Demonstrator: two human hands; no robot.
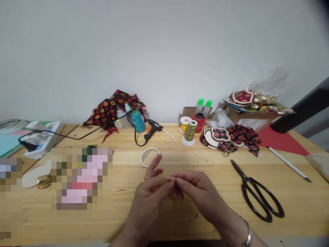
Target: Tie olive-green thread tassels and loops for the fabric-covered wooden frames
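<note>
My left hand [154, 192] and my right hand [196, 190] meet fingertip to fingertip over the front middle of the table. Thumb and forefinger are pinched on each side, and whatever lies between them is too small to make out. The left hand's outer fingers stretch upward, in front of a round pale wooden frame [146, 157] with a lattice cutout. A thin loop of thread [209, 162] lies on the wood beyond my right hand. Black-handled scissors [248, 180] rest farther right, blades pointing away.
A glue gun [154, 128] with a white stick lies behind, beside a blue thread cone [138, 121] and patterned fabric [105, 111]. An olive thread spool [190, 131] stands near fabric-covered pieces [219, 134]. A cardboard box [257, 120], white pen [288, 163] and power strip [45, 139] flank these.
</note>
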